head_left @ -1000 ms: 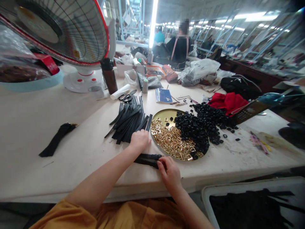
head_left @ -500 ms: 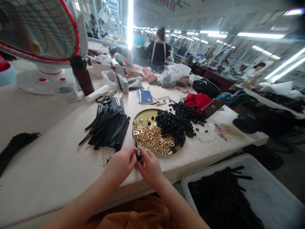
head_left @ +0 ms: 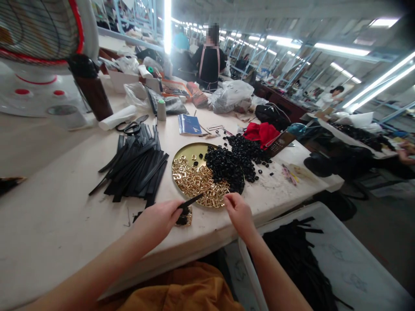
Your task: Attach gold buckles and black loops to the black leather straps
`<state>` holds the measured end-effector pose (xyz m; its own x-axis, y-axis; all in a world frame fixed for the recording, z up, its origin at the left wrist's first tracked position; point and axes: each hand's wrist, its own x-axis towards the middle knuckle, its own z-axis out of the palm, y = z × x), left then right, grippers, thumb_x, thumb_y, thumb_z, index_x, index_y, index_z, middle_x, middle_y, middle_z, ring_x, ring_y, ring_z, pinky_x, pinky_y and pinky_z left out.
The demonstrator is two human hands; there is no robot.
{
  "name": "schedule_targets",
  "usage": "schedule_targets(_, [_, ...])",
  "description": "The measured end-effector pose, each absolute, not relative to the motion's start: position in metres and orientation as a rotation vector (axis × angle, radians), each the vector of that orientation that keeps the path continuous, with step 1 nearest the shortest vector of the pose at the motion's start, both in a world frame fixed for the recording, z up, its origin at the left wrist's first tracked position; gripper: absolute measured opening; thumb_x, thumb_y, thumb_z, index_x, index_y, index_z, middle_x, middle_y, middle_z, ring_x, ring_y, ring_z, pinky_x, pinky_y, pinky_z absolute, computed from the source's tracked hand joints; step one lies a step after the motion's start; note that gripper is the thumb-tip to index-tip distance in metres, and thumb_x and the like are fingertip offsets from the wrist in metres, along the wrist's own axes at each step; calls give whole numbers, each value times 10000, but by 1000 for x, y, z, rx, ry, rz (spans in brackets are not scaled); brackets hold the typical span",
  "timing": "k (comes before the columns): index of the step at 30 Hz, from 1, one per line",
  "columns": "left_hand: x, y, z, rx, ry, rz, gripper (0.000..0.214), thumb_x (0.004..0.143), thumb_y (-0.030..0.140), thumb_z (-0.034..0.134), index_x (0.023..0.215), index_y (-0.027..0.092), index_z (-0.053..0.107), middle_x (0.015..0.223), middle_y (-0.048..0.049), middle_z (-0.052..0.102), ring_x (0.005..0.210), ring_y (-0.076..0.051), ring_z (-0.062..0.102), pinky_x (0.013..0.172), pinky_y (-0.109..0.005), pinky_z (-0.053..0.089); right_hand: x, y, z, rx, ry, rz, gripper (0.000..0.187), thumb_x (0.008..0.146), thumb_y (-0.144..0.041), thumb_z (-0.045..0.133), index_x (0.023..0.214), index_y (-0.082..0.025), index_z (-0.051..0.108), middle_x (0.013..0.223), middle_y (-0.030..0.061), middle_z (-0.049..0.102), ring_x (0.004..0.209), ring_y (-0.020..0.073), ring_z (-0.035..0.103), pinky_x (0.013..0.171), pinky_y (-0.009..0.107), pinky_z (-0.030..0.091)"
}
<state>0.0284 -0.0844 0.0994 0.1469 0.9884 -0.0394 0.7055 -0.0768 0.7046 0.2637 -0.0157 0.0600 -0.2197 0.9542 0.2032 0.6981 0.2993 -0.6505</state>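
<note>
My left hand (head_left: 162, 219) is closed on one end of a short black strap (head_left: 193, 200), whose free end points right over the near rim of a round gold tray (head_left: 181, 150). Gold buckles (head_left: 191, 179) fill the tray's front left, with small black rings (head_left: 223, 162) heaped on its right and spilling onto the table. Just below the strap, a small bunch of gold and black pieces (head_left: 185, 217) lies on the table. At the tray's near right edge, my right hand (head_left: 240, 214) is pinched closed; whatever its fingertips hold is hidden.
A pile of black straps (head_left: 132, 170) lies left of the tray, with black scissors (head_left: 132, 125) behind. Farther back are a blue booklet (head_left: 189, 125), a thread cone (head_left: 161, 110), a red cloth (head_left: 261, 134) and a fan (head_left: 35, 93). A white bin (head_left: 350, 250) stands at lower right.
My hands were together over a small black piece; they are now apart, the right one moved right to the tray's edge. The strap and the small bunch now show. The view has shifted slightly.
</note>
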Motion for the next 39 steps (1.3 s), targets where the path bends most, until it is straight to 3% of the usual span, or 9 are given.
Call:
schedule_targets(5, [41,-89,97,885,1142,703,225,767,204,449,952,138,558,798,-28,627,495,-68,534,518,-198,431,293,22,49,-1767,-2519,-7,145,798,-266,517,763,-189,636,784,66,583,700,191,541,596,285,348])
schedule_targets(9, [46,-91,95,509,959,749,228,693,161,529,915,121,566,835,-50,628,500,-59,546,489,-187,438,290,30,47,-1713,-2575,-84,139,791,-241,519,718,-174,617,774,77,574,696,200,539,598,295,354])
schedule_targets(12, [45,-94,95,469,935,776,204,678,158,550,875,113,579,830,-56,629,499,-62,549,490,-191,448,286,24,53,-1540,-2369,220,142,799,-254,501,737,-168,596,819,79,583,749,200,540,666,311,389])
schedule_targets(17, [46,-97,101,524,890,777,184,688,168,546,860,115,584,802,-36,623,510,-58,550,531,-187,448,254,-11,64,-1320,-1658,1276,251,729,-397,600,857,-185,560,712,7,580,641,145,542,623,288,446])
schedule_targets(21, [48,-98,100,626,953,727,188,724,193,495,893,140,560,766,-8,602,498,-61,532,529,-194,419,225,-33,62,-1184,-1200,1758,368,709,-406,633,1015,-212,564,780,2,591,622,111,550,638,290,478])
schedule_targets(25, [43,-100,90,1115,1292,670,194,802,268,399,808,155,557,640,7,558,520,-110,501,521,-223,375,213,-41,56,-1156,-1047,1839,309,691,-392,657,929,-200,612,793,9,600,636,112,563,646,292,493])
schedule_targets(29, [35,-103,87,1538,1533,598,290,835,332,369,798,165,604,750,-44,628,678,-173,544,593,-248,350,210,-47,56,-1216,-1219,1692,287,696,-387,652,901,-188,621,733,4,609,609,122,572,628,291,489])
schedule_targets(34, [31,-105,97,1581,1446,477,299,820,307,377,729,159,621,693,-19,622,625,-157,524,549,-224,317,208,-53,57,-1152,-1538,1495,187,728,-322,620,871,-205,645,741,1,601,629,119,565,606,259,467])
schedule_targets(39, [30,-106,97,1551,1474,484,288,808,310,386,705,162,610,660,0,599,619,-154,515,531,-218,296,214,-55,60,-1150,-1476,1661,214,738,-339,597,888,-190,632,622,-16,599,579,120,570,594,267,471])
